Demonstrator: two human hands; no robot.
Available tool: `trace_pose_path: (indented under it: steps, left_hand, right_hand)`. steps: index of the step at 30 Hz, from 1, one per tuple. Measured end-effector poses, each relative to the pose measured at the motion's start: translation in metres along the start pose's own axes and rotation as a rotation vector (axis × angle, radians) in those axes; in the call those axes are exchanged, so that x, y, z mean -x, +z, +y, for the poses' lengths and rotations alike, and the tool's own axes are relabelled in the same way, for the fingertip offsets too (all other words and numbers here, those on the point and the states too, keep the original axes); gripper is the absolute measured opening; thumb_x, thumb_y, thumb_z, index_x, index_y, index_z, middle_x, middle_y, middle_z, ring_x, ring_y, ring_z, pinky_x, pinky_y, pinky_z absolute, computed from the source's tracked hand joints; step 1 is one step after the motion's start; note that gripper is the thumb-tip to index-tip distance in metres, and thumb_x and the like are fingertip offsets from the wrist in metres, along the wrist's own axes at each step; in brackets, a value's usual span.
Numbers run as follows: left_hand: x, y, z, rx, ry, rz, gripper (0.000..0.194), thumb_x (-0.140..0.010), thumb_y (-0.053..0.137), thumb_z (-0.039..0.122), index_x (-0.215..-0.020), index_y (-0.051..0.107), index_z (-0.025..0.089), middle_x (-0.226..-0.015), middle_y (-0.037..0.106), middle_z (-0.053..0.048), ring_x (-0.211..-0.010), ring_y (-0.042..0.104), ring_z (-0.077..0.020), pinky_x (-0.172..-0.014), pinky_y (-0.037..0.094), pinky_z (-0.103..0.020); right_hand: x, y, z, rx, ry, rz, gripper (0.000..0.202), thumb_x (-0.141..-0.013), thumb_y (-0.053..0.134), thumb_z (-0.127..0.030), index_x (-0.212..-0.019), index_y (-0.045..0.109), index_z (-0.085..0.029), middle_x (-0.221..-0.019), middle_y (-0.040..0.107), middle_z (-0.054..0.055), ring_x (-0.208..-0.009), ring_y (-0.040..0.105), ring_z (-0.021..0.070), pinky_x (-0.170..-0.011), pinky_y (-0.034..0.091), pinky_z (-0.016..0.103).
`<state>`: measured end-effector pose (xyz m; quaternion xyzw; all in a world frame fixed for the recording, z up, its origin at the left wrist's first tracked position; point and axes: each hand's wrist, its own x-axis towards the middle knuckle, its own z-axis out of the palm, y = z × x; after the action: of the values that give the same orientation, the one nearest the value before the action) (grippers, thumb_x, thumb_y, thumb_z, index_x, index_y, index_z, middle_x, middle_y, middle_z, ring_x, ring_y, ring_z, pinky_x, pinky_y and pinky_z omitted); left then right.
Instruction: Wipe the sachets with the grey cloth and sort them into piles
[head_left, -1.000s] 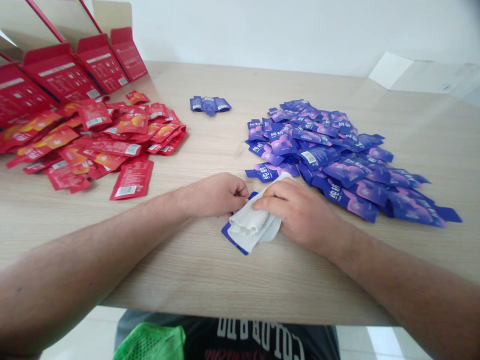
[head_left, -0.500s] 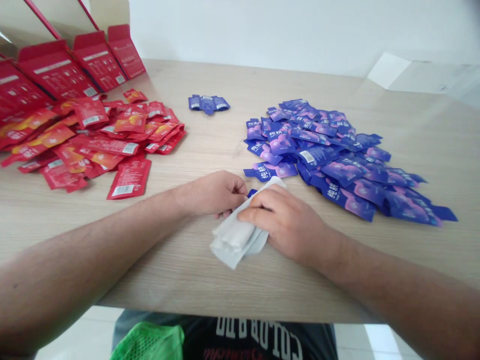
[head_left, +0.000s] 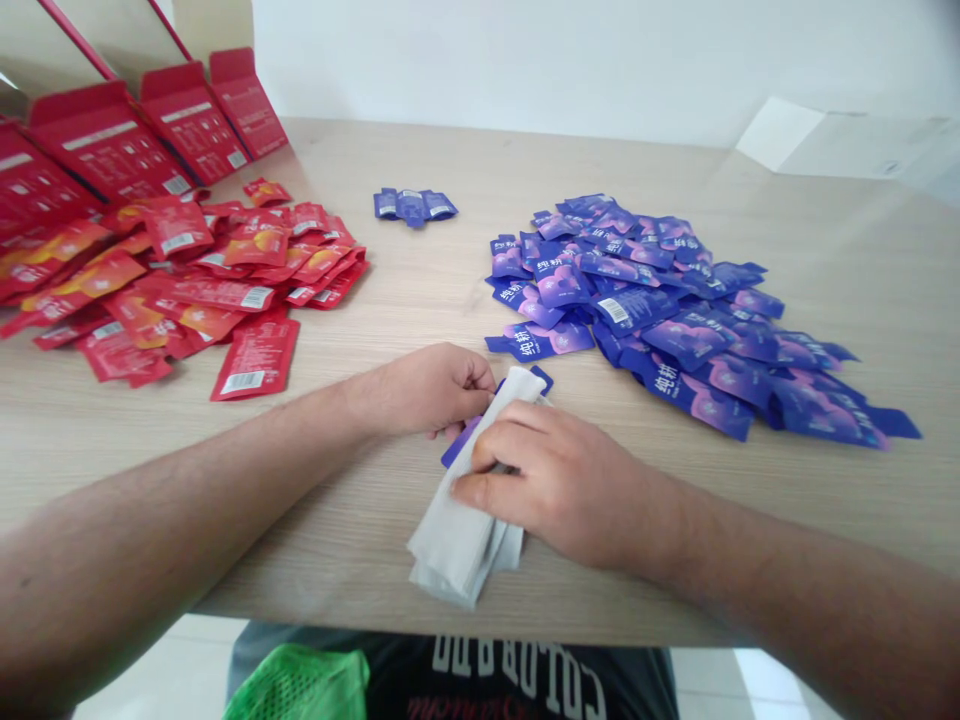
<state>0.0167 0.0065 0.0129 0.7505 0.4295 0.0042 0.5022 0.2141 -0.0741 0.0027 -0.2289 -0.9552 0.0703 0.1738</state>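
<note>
Near the table's front, my right hand (head_left: 551, 475) grips a folded white cloth (head_left: 457, 520) between thumb and fingers. Beneath the cloth lies a purple sachet (head_left: 459, 446), mostly hidden, with its ends showing at either side. My left hand (head_left: 446, 390) pinches the left side of this sachet with curled fingers. Just behind the hands, another purple sachet (head_left: 547, 340) rests at the edge of the large purple pile (head_left: 645, 290).
Red sachets (head_left: 217, 270) are heaped at the left before upright red boxes (head_left: 112, 145). A small purple group (head_left: 414, 206) lies at the back middle. A white carton (head_left: 825, 140) stands at the back right. A green mesh item (head_left: 300, 685) hangs below the table edge.
My right hand has drawn the white cloth towards the table's front edge. More of the purple sachet beneath now shows. My left hand has stayed nearly in place.
</note>
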Motion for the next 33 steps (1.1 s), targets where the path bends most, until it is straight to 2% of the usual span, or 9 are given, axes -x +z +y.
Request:
trace_pose_path:
  steps: [6,11,16,21,27,31,33]
  left_hand:
    - [0.0,0.0007,0.0008,0.004,-0.015,0.02,0.01,-0.086,0.056,0.028,-0.084,0.063,0.021,-0.054,0.058,0.005,-0.046,0.056,-0.0103,-0.041,0.04,-0.019]
    - [0.0011,0.0005,0.002,0.001,-0.001,0.007,0.011,-0.087,0.056,0.03,-0.084,0.062,0.021,-0.057,0.06,0.005,-0.048,0.059,-0.0109,-0.041,0.042,-0.019]
    - [0.0006,0.001,0.0018,-0.011,-0.019,0.032,0.01,-0.086,0.055,0.028,-0.083,0.062,0.02,-0.056,0.058,0.006,-0.046,0.057,-0.01,-0.041,0.041,-0.018]
    - [0.0017,0.001,0.0043,-0.03,-0.012,0.021,0.012,-0.086,0.056,0.031,-0.083,0.062,0.02,-0.057,0.06,0.005,-0.049,0.059,-0.0105,-0.042,0.041,-0.018]
    - [0.0,0.0017,0.0016,-0.036,-0.015,0.034,0.01,-0.084,0.055,0.028,-0.082,0.063,0.021,-0.054,0.057,0.005,-0.045,0.055,-0.0097,-0.041,0.038,-0.018]
    - [0.0008,0.0023,0.0022,-0.036,-0.012,0.034,0.012,-0.085,0.056,0.03,-0.081,0.062,0.021,-0.056,0.059,0.005,-0.048,0.057,-0.0108,-0.043,0.039,-0.019]
    - [0.0009,0.0022,0.0026,-0.041,-0.009,0.037,0.013,-0.086,0.055,0.031,-0.083,0.063,0.022,-0.057,0.06,0.005,-0.048,0.058,-0.0109,-0.043,0.039,-0.019]
  right_hand:
    - [0.0032,0.0011,0.0082,0.028,0.167,0.137,0.022,-0.1,0.057,-0.022,-0.114,0.073,-0.018,-0.103,0.066,0.01,-0.1,0.055,0.0248,-0.089,0.048,0.041]
    - [0.0009,0.0017,0.001,0.005,0.022,0.005,0.023,-0.103,0.052,-0.025,-0.111,0.073,-0.021,-0.102,0.065,0.008,-0.1,0.054,0.0236,-0.088,0.048,0.039]
    - [0.0021,0.0008,0.0071,0.05,0.19,0.111,0.022,-0.1,0.056,-0.021,-0.113,0.072,-0.017,-0.104,0.064,0.01,-0.101,0.053,0.0252,-0.089,0.048,0.041]
    - [0.0005,0.0007,0.0027,0.023,0.033,0.006,0.023,-0.103,0.051,-0.024,-0.111,0.073,-0.02,-0.101,0.065,0.009,-0.1,0.054,0.0238,-0.091,0.048,0.04]
    - [0.0016,0.0016,0.0075,0.067,0.156,0.105,0.021,-0.1,0.056,-0.021,-0.113,0.072,-0.017,-0.103,0.064,0.01,-0.099,0.053,0.0251,-0.088,0.048,0.041]
    - [0.0003,0.0013,0.0034,0.027,0.03,0.01,0.024,-0.103,0.05,-0.024,-0.112,0.072,-0.021,-0.101,0.064,0.009,-0.1,0.053,0.0237,-0.09,0.048,0.04]
    - [0.0012,0.0007,0.0047,0.024,0.054,0.008,0.024,-0.103,0.051,-0.024,-0.113,0.072,-0.02,-0.102,0.064,0.009,-0.101,0.053,0.0237,-0.09,0.048,0.04]
